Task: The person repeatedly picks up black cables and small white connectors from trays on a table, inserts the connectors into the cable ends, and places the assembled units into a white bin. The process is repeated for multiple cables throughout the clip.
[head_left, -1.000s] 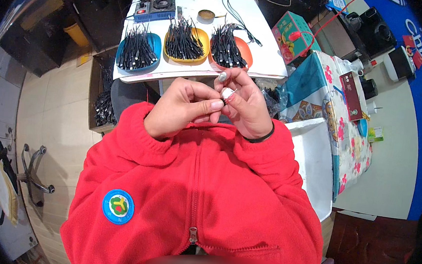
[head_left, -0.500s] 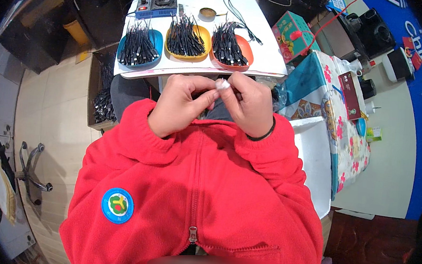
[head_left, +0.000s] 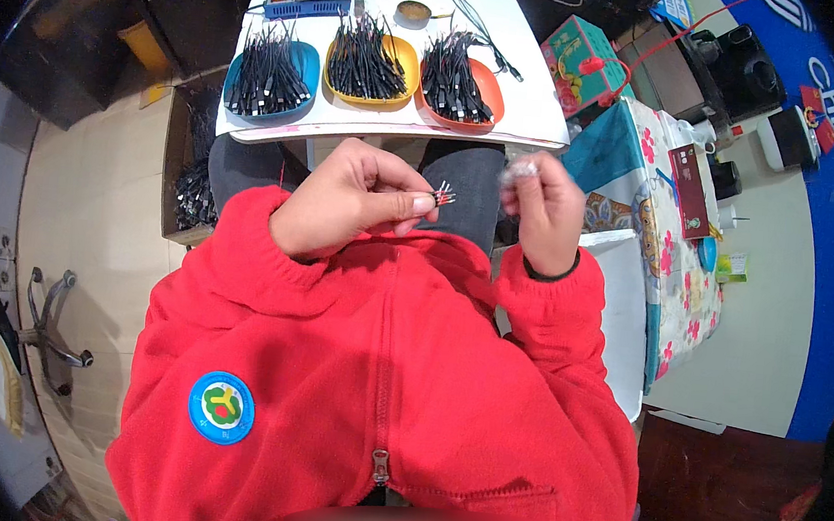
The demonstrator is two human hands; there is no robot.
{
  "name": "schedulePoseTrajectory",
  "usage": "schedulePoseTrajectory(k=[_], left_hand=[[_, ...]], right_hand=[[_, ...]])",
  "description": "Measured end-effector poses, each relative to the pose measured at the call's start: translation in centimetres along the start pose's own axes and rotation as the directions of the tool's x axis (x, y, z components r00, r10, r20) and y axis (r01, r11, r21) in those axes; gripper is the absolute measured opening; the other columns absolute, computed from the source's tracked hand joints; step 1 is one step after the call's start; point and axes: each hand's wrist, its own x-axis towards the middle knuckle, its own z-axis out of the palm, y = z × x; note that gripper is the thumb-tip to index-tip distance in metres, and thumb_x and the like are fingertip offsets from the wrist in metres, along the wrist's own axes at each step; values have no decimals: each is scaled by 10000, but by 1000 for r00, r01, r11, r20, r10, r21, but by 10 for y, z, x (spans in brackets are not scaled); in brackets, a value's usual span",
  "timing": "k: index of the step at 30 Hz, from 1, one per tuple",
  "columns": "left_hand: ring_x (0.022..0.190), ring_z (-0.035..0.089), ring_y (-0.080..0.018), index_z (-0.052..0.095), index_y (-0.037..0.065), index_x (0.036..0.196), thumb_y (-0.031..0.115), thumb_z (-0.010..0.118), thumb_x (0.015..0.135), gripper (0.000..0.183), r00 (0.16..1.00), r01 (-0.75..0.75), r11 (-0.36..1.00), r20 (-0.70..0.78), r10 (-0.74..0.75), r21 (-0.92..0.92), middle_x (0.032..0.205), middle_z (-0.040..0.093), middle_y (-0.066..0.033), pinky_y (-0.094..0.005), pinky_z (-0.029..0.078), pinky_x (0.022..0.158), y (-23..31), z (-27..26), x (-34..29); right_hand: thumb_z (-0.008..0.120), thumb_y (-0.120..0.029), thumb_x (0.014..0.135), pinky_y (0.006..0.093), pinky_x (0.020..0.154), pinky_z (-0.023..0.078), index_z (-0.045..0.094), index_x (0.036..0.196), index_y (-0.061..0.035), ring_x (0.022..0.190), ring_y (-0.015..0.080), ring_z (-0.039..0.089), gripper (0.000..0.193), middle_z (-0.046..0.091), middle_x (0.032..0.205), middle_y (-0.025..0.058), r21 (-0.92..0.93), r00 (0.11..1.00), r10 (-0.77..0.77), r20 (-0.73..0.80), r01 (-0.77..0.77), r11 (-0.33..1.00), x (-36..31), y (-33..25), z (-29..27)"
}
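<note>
Over my lap, my left hand (head_left: 348,200) is closed, pinching a small bunch of wires (head_left: 445,194) between thumb and fingertips. Their red, white and dark ends fan out to the right, and the rest is hidden in the hand. My right hand (head_left: 548,212) is raised apart to the right, its fingers closed on a small whitish, crumpled scrap (head_left: 519,173) that is too blurred to name. Beyond the hands, black cables with plugs lie piled in a blue tray (head_left: 312,61), a yellow tray (head_left: 413,57) and an orange tray (head_left: 494,94).
The white table (head_left: 540,122) also bears a blue heating device (head_left: 308,8), a small round pan (head_left: 414,10) and loose cables (head_left: 477,28). A cardboard box of cables (head_left: 180,155) stands at the left. On the right are a flower-patterned cloth (head_left: 678,283) and a white foam box (head_left: 621,308).
My hands have moved apart: the right went right with the whitish scrap, while the left stayed near the middle. The wire ends in the left hand now show.
</note>
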Motion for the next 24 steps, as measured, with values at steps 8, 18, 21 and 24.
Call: schedulePoseTrajectory(k=[8, 18, 21, 24], left_hand=[[598, 527, -56, 684, -46, 892, 77, 632, 874, 134, 997, -20, 999, 80, 23, -34, 709, 635, -41, -185, 400, 549, 2, 1, 3], [598, 567, -128, 666, -50, 896, 58, 650, 834, 126, 934, -337, 837, 44, 353, 431, 664, 615, -99, -275, 443, 536, 0, 11, -4], [608, 591, -217, 638, -41, 892, 27, 629, 752, 155, 733, -488, 263, 228, 640, 832, 676, 591, -120, -315, 469, 528, -7, 17, -6], [611, 586, -237, 589, -32, 864, 57, 595, 680, 204, 590, -420, -159, 402, 700, 893, 655, 529, -92, -345, 479, 530, -14, 21, -4]], right_hand=[[688, 36, 615, 314, 666, 490, 644, 1013, -39, 785, 252, 592, 407, 595, 934, 82, -260, 681, -648, 340, 731, 631, 5, -23, 0], [658, 51, 622, 324, 639, 474, 602, 869, -8, 734, 240, 566, 260, 577, 861, 95, -290, 620, -694, 365, 784, 549, -2, -32, 6], [633, 33, 706, 303, 639, 460, 588, 865, -6, 729, 208, 557, 170, 574, 854, 95, -254, 792, -528, 307, 603, 756, -10, -22, 8], [589, -70, 878, 241, 674, 437, 587, 899, -7, 745, 124, 541, 66, 589, 867, 50, 270, 920, 38, 389, -153, 951, -12, -7, 15]])
